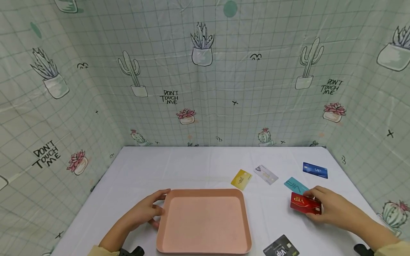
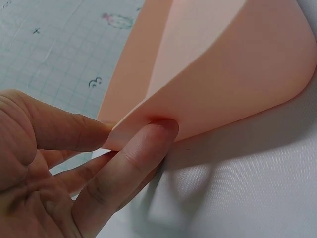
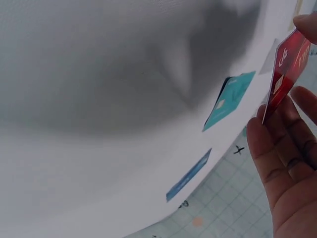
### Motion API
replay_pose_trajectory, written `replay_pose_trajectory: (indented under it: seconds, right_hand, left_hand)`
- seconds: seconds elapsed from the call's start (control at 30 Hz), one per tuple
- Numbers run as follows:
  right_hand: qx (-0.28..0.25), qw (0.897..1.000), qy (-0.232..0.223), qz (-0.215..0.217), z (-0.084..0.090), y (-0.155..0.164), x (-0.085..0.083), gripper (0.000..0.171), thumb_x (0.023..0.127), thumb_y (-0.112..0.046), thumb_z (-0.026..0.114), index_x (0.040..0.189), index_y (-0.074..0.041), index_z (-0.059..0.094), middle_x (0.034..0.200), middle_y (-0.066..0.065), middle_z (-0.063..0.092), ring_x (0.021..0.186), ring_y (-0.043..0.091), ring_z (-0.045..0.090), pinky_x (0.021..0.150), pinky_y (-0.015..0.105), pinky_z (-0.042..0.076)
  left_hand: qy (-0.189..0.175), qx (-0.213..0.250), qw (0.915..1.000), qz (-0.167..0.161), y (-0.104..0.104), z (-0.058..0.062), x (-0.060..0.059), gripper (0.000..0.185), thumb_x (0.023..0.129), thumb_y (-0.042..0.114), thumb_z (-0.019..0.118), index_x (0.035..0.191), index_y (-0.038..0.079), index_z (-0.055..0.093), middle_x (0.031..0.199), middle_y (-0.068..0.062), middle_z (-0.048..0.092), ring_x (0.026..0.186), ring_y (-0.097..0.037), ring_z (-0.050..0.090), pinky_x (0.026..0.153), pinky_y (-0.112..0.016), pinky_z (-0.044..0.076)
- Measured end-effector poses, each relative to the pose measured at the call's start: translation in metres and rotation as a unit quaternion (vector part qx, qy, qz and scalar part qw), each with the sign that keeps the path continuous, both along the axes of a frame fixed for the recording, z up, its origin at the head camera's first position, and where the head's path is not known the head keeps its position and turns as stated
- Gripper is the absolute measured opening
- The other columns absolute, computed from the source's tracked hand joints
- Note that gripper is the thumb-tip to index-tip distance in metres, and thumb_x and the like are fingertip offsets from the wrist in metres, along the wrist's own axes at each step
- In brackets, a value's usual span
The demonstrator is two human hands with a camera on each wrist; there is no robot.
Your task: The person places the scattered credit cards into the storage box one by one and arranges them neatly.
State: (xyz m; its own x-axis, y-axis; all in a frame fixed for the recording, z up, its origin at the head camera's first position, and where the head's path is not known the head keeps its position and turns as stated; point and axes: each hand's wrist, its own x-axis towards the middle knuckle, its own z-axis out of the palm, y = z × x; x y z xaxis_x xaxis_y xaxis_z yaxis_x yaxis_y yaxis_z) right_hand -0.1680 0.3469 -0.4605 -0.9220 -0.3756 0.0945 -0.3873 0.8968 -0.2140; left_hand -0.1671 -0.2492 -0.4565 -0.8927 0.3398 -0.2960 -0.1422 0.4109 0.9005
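In the head view my left hand (image 1: pixel 148 210) is at the left side of a pink rectangular tray (image 1: pixel 205 193). The left wrist view shows its fairly straight fingers touching the outside of the tray's wall (image 2: pixel 223 94) near a corner. My right hand (image 1: pixel 334 206) pinches a red VIP card (image 1: pixel 305 203) by its edges, thumb on one side and fingers on the other. That card is tilted above the table and overlaps a teal card (image 1: pixel 295 185) in the head view. The right wrist view shows a dark edge under the teal card (image 3: pixel 230 100).
On the white table (image 1: pixel 179 167) lie a yellow card (image 1: pixel 241 179), a silver card (image 1: pixel 266 174) and a blue card (image 1: pixel 315 170). A black VIP card (image 1: pixel 282 246) is near the front, right of the tray. Printed cloth (image 1: pixel 205 85) walls in the table's back and sides.
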Motion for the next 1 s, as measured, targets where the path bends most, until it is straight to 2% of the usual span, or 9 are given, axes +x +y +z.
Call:
replay_pose_trajectory:
  seconds: [0.17,0.3,0.5,0.57,0.63,0.7,0.77,0.87,1.0]
  right_hand:
    - [0.004,0.999,0.032,0.019,0.001,-0.011,0.001,0.069,0.069,-0.036,0.094,0.129,-0.014,0.068,0.102,-0.009,0.06,0.086,0.006,0.052,0.068,0.025,0.056]
    - [-0.007,0.999,0.023,0.027,0.002,-0.016,0.001,0.075,0.071,-0.033,0.093,0.137,-0.017,0.063,0.106,-0.008,0.06,0.085,0.004,0.053,0.066,0.024,0.055]
    - [-0.052,0.998,0.013,0.042,0.003,-0.022,0.002,0.084,0.074,-0.024,0.091,0.148,-0.03,0.052,0.104,-0.007,0.055,0.075,-0.003,0.048,0.058,0.018,0.044]
    - [-0.062,0.997,0.017,0.05,0.003,-0.024,0.002,0.081,0.074,-0.024,0.091,0.146,-0.028,0.055,0.102,-0.007,0.055,0.075,-0.003,0.048,0.057,0.018,0.044]
    - [-0.077,0.996,0.002,0.047,0.003,-0.026,0.001,0.073,0.075,-0.026,0.091,0.141,-0.023,0.058,0.1,-0.008,0.055,0.076,-0.004,0.049,0.057,0.018,0.046]
    - [-0.096,0.994,-0.026,0.036,0.004,-0.027,0.0,0.055,0.081,-0.03,0.088,0.128,-0.018,0.064,0.095,-0.009,0.058,0.075,-0.004,0.05,0.058,0.019,0.048]
    - [-0.127,0.989,-0.068,0.025,0.005,-0.028,-0.001,0.036,0.088,-0.03,0.081,0.117,-0.014,0.066,0.09,-0.009,0.061,0.075,-0.003,0.052,0.058,0.02,0.053]
    - [-0.184,0.975,-0.125,-0.001,0.009,-0.028,-0.001,0.017,0.097,-0.025,0.071,0.105,-0.01,0.067,0.087,-0.005,0.066,0.074,-0.002,0.057,0.058,0.023,0.057]
    - [-0.26,0.948,-0.176,-0.052,0.015,-0.028,-0.003,0.02,0.101,-0.02,0.065,0.109,-0.002,0.065,0.093,0.006,0.07,0.075,0.005,0.065,0.063,0.027,0.062]
  left_hand:
    - [0.002,-0.01,0.9999,0.005,0.001,0.001,0.0,0.075,0.088,-0.006,0.062,0.158,0.003,0.036,0.153,-0.034,0.04,0.099,-0.026,0.067,0.059,-0.044,0.062]
    - [0.005,-0.003,1.0,0.004,0.001,0.001,0.001,0.076,0.088,-0.006,0.061,0.159,0.002,0.035,0.152,-0.035,0.04,0.099,-0.026,0.067,0.059,-0.045,0.062]
    - [0.007,-0.003,1.0,0.003,0.002,0.003,0.001,0.077,0.087,-0.006,0.06,0.159,0.0,0.034,0.15,-0.035,0.04,0.099,-0.027,0.067,0.059,-0.046,0.062]
    - [0.01,-0.007,0.9999,0.005,0.003,0.004,0.0,0.077,0.087,-0.006,0.061,0.158,0.001,0.035,0.15,-0.035,0.04,0.1,-0.027,0.067,0.058,-0.045,0.062]
    - [0.009,-0.007,0.9999,0.007,0.003,0.004,0.0,0.077,0.086,-0.007,0.061,0.158,0.0,0.035,0.15,-0.035,0.04,0.1,-0.028,0.067,0.058,-0.045,0.062]
    - [0.009,-0.005,0.9999,0.006,0.003,0.003,0.0,0.077,0.086,-0.007,0.061,0.158,0.0,0.035,0.15,-0.036,0.04,0.1,-0.027,0.067,0.058,-0.045,0.062]
    - [0.005,0.001,1.0,0.005,0.003,0.003,0.001,0.077,0.086,-0.008,0.061,0.158,-0.001,0.034,0.15,-0.035,0.039,0.098,-0.027,0.068,0.058,-0.045,0.062]
    - [0.004,0.005,1.0,0.003,0.003,0.003,0.001,0.078,0.086,-0.008,0.06,0.159,-0.002,0.033,0.15,-0.036,0.039,0.097,-0.026,0.068,0.058,-0.045,0.062]
    - [0.002,0.008,1.0,0.002,0.002,0.003,0.002,0.079,0.085,-0.008,0.06,0.159,-0.002,0.032,0.151,-0.036,0.039,0.097,-0.026,0.067,0.058,-0.046,0.062]
